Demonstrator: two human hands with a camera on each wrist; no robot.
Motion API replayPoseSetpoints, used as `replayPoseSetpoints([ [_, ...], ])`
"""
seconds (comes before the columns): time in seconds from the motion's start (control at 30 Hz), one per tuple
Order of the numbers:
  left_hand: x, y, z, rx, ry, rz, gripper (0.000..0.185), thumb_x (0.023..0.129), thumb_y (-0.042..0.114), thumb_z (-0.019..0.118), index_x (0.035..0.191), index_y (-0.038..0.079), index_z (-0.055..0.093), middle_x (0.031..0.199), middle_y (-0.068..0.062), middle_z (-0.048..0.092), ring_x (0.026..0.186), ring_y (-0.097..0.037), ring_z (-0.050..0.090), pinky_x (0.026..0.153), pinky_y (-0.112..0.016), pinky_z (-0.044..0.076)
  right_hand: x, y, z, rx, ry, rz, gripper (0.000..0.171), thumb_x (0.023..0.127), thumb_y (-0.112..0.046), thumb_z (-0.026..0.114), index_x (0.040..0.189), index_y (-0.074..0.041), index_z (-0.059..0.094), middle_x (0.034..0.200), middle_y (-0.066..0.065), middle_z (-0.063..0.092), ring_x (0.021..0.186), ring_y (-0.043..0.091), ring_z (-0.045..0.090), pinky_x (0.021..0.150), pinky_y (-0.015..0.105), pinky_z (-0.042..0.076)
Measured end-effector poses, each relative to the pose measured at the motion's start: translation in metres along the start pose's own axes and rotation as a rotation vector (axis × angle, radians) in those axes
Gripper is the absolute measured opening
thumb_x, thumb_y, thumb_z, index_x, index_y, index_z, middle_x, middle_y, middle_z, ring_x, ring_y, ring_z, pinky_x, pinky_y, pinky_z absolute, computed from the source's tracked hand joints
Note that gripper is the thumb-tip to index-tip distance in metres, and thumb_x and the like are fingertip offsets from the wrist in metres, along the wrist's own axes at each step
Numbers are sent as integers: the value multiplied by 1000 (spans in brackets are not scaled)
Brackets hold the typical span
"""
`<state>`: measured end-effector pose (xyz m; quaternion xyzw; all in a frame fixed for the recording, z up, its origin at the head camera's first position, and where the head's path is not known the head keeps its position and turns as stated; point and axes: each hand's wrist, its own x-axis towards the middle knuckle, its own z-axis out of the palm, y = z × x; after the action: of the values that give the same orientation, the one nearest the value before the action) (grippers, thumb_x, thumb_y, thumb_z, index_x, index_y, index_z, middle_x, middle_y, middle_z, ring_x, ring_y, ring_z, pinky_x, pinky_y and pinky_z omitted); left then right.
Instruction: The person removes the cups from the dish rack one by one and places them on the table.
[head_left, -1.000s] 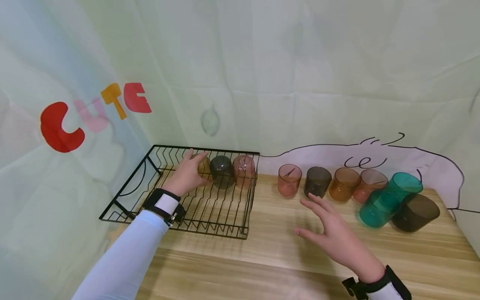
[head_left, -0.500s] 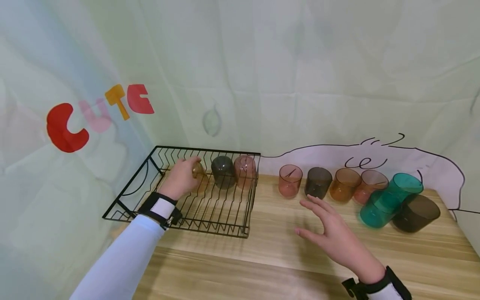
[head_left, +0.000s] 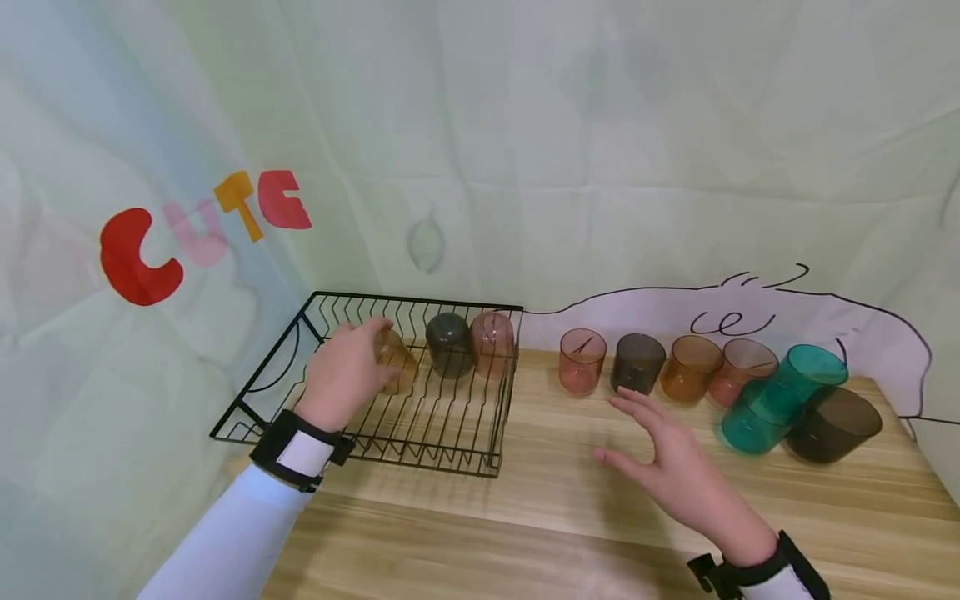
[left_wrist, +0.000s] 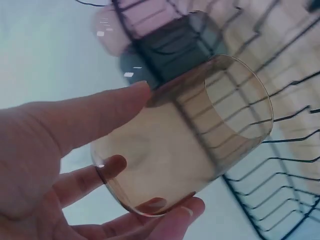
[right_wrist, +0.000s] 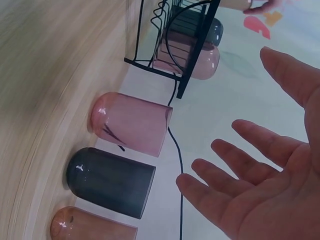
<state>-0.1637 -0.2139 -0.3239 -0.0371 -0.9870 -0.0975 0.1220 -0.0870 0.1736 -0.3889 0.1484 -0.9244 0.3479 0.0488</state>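
My left hand [head_left: 341,375] grips an amber cup [left_wrist: 165,145] between thumb and fingers over the black wire rack [head_left: 420,467]. The cup's open rim faces down toward the wires, and it leans a little. I cannot tell whether the rim touches them. Beside it in the rack, a dark grey cup [head_left: 450,343] and a pink cup [head_left: 492,343] stand upside down. My right hand [head_left: 678,475] hovers above the table with fingers spread and holds nothing. Closest to it are an upright dark grey cup [head_left: 637,367] and a pink cup [head_left: 581,362].
Farther right stand an amber cup [head_left: 690,371], another pink cup [head_left: 742,371], two teal cups [head_left: 753,421] close together, and a tilted-looking brown cup [head_left: 836,425]. A printed cloth [head_left: 675,167] hangs behind the wooden table [head_left: 540,517].
My left hand has moved left and nearer to me with the amber cup, widening the gap to the dark grey cup in the rack. The right hand has hardly moved.
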Motion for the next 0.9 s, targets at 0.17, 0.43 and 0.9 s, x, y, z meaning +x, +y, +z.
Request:
replayPoseSetpoints([
  [0.17,-9,21,-13,-9,91,11,70,69,38,81,129,20,52,107,-19,59,67,-25,59,38,-30,39,-1,0,-3,21,22,-5,72,79,-63,59,134,-17,49,145,7,42,133,31,39,102,56,38],
  [0.43,-18,53,-23,-185,188,114,69,69,38,82,128,20,51,113,-17,55,92,-30,60,66,-44,54,1,-1,-5,60,76,9,70,79,-60,61,134,-17,49,136,5,53,126,27,48,99,51,43],
  [0.9,-24,86,0,-450,234,214,63,65,26,85,117,16,52,116,-9,51,104,-21,55,81,-38,55,5,-5,-7,158,64,96,66,79,-58,63,130,-16,52,135,5,54,121,28,54,96,47,47],
])
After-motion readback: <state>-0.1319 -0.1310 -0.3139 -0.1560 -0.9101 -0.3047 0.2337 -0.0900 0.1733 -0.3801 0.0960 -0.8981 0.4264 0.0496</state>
